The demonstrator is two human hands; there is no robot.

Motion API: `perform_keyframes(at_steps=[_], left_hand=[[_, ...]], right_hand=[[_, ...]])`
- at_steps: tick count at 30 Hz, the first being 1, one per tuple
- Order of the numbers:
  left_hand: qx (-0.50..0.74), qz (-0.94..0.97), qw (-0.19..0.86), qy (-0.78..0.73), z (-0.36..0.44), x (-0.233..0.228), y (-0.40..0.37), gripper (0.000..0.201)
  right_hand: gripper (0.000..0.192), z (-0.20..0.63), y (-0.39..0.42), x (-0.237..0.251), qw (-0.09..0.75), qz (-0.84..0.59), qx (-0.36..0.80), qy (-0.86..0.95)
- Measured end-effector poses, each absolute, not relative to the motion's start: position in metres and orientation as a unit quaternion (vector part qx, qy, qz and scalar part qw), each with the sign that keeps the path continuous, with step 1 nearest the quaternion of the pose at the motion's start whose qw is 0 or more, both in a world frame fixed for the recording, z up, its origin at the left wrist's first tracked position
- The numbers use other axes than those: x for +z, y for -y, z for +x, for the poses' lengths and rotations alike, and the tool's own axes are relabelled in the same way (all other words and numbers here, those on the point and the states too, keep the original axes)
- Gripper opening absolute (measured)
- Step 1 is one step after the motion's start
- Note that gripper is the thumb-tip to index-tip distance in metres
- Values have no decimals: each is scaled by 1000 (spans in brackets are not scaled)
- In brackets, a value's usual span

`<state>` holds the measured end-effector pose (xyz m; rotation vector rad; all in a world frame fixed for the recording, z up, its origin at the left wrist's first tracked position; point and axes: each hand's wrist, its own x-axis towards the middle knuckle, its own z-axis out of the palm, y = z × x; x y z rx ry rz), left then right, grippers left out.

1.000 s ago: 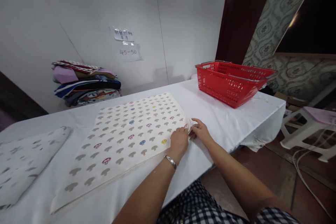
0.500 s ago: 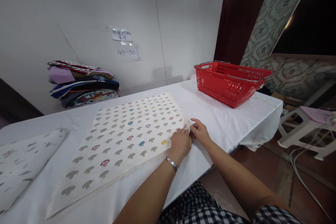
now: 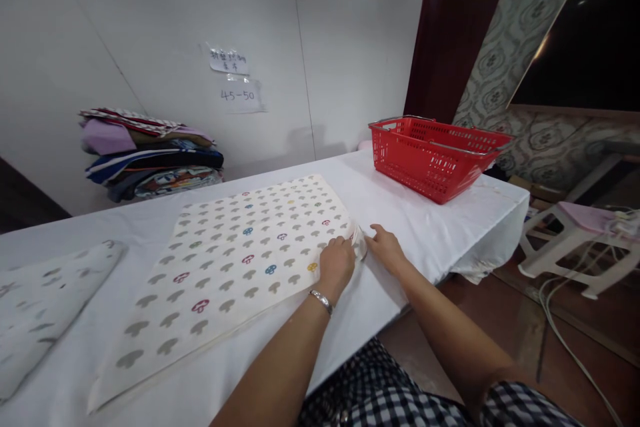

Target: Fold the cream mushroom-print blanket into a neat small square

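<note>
Left hand (image 3: 336, 265) pressing near corner of patterned cloth (image 3: 235, 267), fingers curled down on it; right hand (image 3: 386, 248) pinching corner edge. Cloth lying flat on counter (image 3: 425, 227) (thin, limp, light: best gripped at corners). Red basket (image 3: 436, 155) sitting beyond.

- Left hand (image 3: 336, 265): bare, forearm uncovered; slim silver bracelet (image 3: 321, 299) at the wrist.
- Right hand (image 3: 387, 250): bare, no jewellery visible.
- Garment (image 3: 380, 393): black-and-white checked fabric, lower frame, reaching the right upper arm.
</note>
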<state>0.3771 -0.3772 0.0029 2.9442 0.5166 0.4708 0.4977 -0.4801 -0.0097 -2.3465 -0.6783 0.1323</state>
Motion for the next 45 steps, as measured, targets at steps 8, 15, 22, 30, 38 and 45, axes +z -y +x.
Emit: perform_keyframes(at_steps=[8, 15, 22, 30, 38, 45], left_hand=[[218, 957, 65, -179, 372, 13, 365, 21], [281, 924, 111, -236, 367, 18, 348, 31], [234, 954, 89, -164, 367, 16, 358, 26], [177, 970, 113, -121, 372, 10, 375, 27], [232, 949, 175, -126, 372, 8, 376, 26], [247, 940, 195, -130, 373, 8, 377, 23]], right_hand=[[62, 481, 476, -1, 327, -894, 113, 283], [52, 488, 483, -31, 522, -804, 126, 254], [43, 483, 480, -28, 645, -713, 144, 234], [46, 472, 475, -7, 751, -589, 226, 193], [46, 470, 471, -5, 763, -565, 241, 199], [50, 470, 469, -5, 744, -586, 239, 216]])
